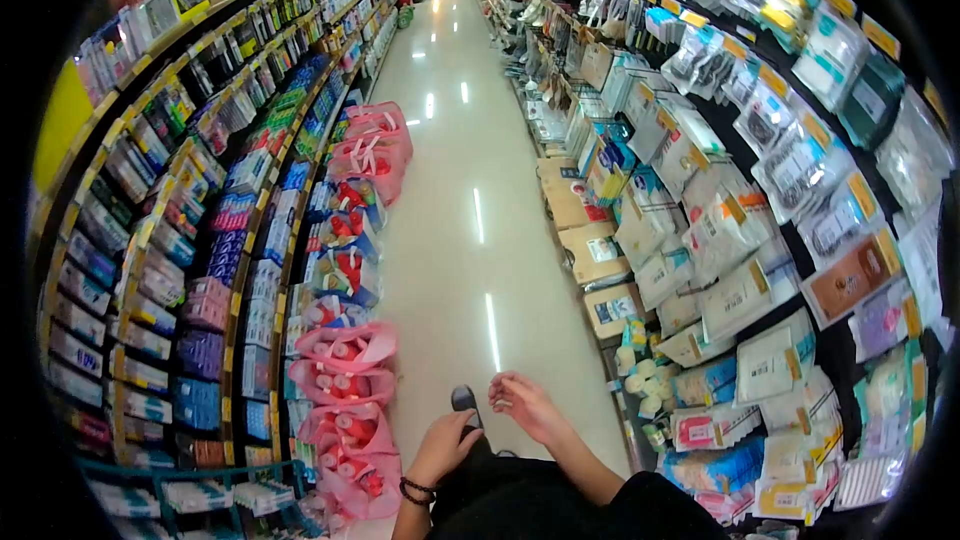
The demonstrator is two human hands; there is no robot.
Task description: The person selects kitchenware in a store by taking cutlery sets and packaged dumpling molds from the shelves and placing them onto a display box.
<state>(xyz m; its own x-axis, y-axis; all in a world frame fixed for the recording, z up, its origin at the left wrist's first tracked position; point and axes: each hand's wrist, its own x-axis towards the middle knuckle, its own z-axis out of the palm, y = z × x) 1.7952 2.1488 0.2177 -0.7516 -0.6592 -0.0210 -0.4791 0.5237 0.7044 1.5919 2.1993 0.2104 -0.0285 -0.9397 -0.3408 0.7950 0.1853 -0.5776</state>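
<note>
My left hand (pixel 445 446), with a dark beaded bracelet (pixel 417 491) on its wrist, hangs low in front of my body beside my dark shoe (pixel 464 402). Its fingers look loosely stretched, partly hidden by the back of the hand, and nothing shows in them. To its right, my right hand (pixel 526 408) is raised over the aisle floor (pixel 440 270). The fingers of that hand are loosely bent and apart, holding nothing. Nearest to my left hand are pink bags (pixel 350 430) with red-and-white bottles, standing along the foot of the left shelf.
Shelves of boxed goods (pixel 215 260) line the left side. On the right, packaged goods (pixel 735 230) hang from a rack, with cardboard-coloured boxes (pixel 590 245) along its lower edge. A green item (pixel 405 17) stands on the floor farther down the aisle.
</note>
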